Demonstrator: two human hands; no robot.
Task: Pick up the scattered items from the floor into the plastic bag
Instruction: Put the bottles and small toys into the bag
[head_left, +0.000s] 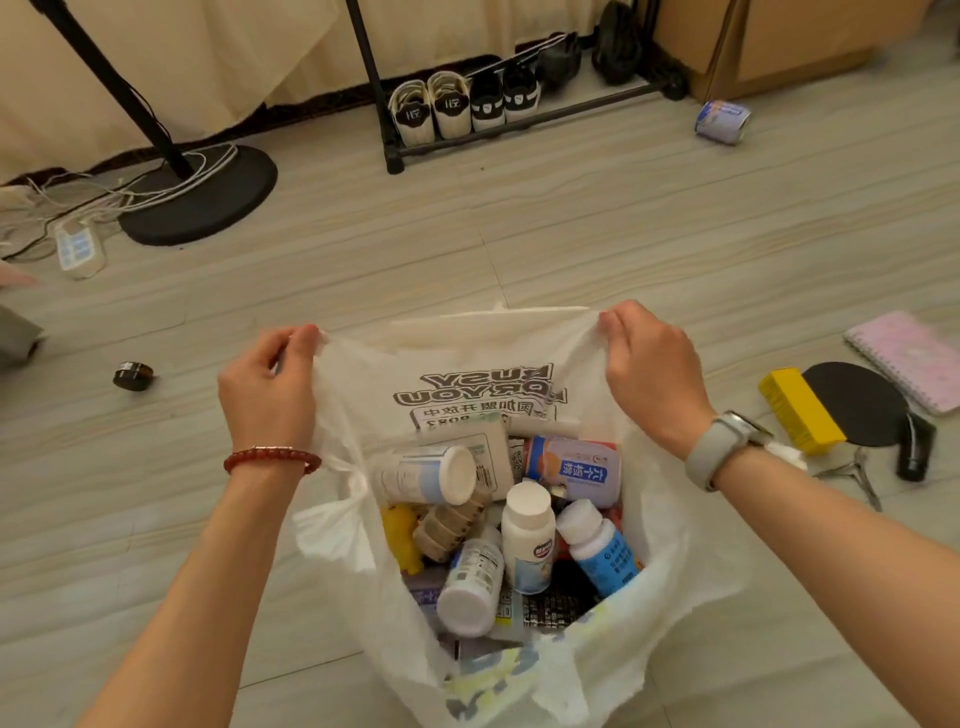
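Left hand (267, 387) and right hand (652, 366) raised, each grip pinching plastic bag (353, 395) rim, stretched apart

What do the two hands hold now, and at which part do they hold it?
Both hold the plastic bag at its top edge: the left hand pinches the left side of the rim, the right hand the right side, keeping it open.

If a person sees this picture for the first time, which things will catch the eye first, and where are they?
First, the white plastic bag in the middle, held open by the left hand and the right hand pinching its rim, with white bottles and a can inside. Next, items on the floor at the right: a yellow box, a black paddle and a pink notebook. A small dark jar lies at the left.
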